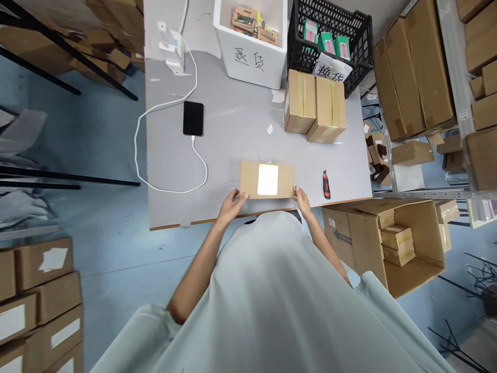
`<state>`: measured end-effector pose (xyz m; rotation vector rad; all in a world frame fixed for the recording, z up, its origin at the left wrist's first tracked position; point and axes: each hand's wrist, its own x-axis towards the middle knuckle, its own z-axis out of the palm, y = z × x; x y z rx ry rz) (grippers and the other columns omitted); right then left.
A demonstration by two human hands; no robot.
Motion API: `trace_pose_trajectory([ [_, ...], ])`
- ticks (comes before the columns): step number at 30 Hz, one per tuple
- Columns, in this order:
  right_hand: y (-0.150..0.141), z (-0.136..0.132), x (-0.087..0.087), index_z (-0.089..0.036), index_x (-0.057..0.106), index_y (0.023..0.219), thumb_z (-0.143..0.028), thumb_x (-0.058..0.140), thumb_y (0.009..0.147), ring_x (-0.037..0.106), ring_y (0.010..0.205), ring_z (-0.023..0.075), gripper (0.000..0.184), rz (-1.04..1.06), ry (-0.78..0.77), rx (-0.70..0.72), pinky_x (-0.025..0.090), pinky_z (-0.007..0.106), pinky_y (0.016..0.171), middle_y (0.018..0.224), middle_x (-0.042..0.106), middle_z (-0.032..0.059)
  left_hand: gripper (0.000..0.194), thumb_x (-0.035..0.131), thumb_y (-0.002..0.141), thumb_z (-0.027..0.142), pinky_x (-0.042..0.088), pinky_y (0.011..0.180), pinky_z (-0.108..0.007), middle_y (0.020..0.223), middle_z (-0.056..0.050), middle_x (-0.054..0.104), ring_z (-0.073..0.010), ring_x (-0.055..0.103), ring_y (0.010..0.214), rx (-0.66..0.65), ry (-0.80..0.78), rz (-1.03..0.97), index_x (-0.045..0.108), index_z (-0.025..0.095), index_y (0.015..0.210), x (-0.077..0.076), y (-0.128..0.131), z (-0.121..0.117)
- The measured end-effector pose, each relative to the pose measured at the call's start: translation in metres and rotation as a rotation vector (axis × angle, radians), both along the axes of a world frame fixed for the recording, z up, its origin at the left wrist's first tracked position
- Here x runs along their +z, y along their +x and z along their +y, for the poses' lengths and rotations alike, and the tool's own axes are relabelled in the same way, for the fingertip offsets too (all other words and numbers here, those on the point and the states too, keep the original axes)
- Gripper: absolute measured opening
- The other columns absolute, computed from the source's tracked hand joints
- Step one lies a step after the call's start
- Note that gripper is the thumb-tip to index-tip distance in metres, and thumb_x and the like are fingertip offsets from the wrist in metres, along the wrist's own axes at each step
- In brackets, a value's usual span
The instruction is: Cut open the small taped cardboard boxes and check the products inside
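A small cardboard box (248, 178) with a white label on top lies near the front edge of the grey table (233, 119). My left hand (233, 203) grips its near left corner, fingers curled against the side. My right hand (302, 199) holds its near right corner the same way. A red and black utility knife (326, 185) lies on the table just right of my right hand.
A black phone (193, 118) on a white cable lies to the left. Two taped boxes (315, 106), a white bin (252, 57) and a black crate (330, 36) stand at the back. An open carton (392, 243) of small boxes sits on the floor at right.
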<state>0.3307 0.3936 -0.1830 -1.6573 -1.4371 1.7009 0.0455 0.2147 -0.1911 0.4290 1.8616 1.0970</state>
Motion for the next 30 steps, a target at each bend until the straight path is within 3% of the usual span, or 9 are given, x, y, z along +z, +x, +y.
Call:
trace_pose_trajectory([
  [2, 0.005, -0.01, -0.001, -0.022, 0.073, 0.152, -0.072, 0.056, 0.104, 0.072, 0.145, 0.0358, 0.072, 0.008, -0.049, -0.006, 0.058, 0.059, 0.126, 0.155, 0.077, 0.0174, 0.085, 0.085, 0.096, 0.059, 0.051, 0.134, -0.054, 0.174, -0.024, 0.061, -0.0391, 0.063, 0.16, 0.023, -0.024, -0.1, 0.062, 0.016, 0.166, 0.0, 0.003, -0.011],
  [5, 0.005, -0.021, -0.002, -0.025, 0.076, 0.152, -0.059, 0.067, 0.097, 0.07, 0.147, 0.0339, 0.065, 0.024, -0.044, 0.031, 0.054, 0.059, 0.131, 0.16, 0.075, 0.0121, 0.082, 0.083, 0.097, 0.063, 0.053, 0.133, -0.053, 0.174, -0.019, 0.063, -0.0378, 0.06, 0.163, 0.014, 0.015, -0.21, 0.065, 0.021, 0.165, 0.004, 0.009, -0.019],
  [9, -0.001, -0.026, 0.003, -0.023, 0.079, 0.149, -0.052, 0.075, 0.088, 0.06, 0.159, 0.0341, 0.067, 0.073, 0.077, 0.071, 0.046, 0.058, 0.137, 0.164, 0.073, 0.0105, 0.085, 0.091, 0.088, 0.061, 0.051, 0.135, -0.057, 0.168, -0.018, 0.069, -0.0398, 0.064, 0.158, -0.004, 0.033, -0.149, 0.071, 0.02, 0.159, 0.014, 0.013, -0.02],
  [13, -0.007, -0.019, 0.023, -0.023, 0.083, 0.145, -0.063, 0.08, 0.092, 0.063, 0.155, 0.0357, 0.067, 0.082, 0.192, 0.044, 0.05, 0.057, 0.134, 0.159, 0.075, 0.0136, 0.081, 0.095, 0.084, 0.055, 0.056, 0.13, -0.055, 0.162, -0.019, 0.071, -0.039, 0.065, 0.156, 0.057, 0.055, -0.035, 0.074, 0.018, 0.153, 0.025, 0.009, -0.017],
  [20, -0.03, 0.018, 0.063, -0.021, 0.084, 0.15, -0.07, 0.07, 0.104, 0.069, 0.123, 0.0304, 0.068, -0.009, 0.408, 0.041, 0.06, 0.046, 0.117, 0.121, 0.071, 0.0121, 0.055, 0.076, 0.098, 0.06, 0.064, 0.118, -0.048, 0.126, -0.013, 0.081, -0.031, 0.08, 0.119, 0.054, 0.118, 0.237, 0.087, 0.016, 0.129, 0.035, -0.014, 0.005],
  [25, -0.027, 0.04, 0.056, -0.017, 0.09, 0.138, -0.067, 0.068, 0.104, 0.071, 0.11, 0.0321, 0.064, -0.163, 0.401, 0.085, 0.06, 0.051, 0.115, 0.107, 0.076, 0.0124, 0.054, 0.079, 0.093, 0.063, 0.068, 0.109, -0.047, 0.123, -0.013, 0.084, -0.0314, 0.082, 0.108, 0.058, 0.066, 0.113, 0.09, 0.017, 0.12, 0.028, -0.009, 0.018],
  [30, -0.008, 0.044, 0.039, -0.022, 0.091, 0.132, -0.071, 0.076, 0.098, 0.075, 0.122, 0.0341, 0.061, -0.098, 0.343, 0.101, 0.06, 0.051, 0.119, 0.126, 0.086, 0.0147, 0.06, 0.081, 0.089, 0.066, 0.067, 0.109, -0.048, 0.128, -0.015, 0.084, -0.0327, 0.083, 0.11, 0.077, 0.085, 0.11, 0.089, 0.016, 0.122, 0.019, 0.003, 0.013],
])
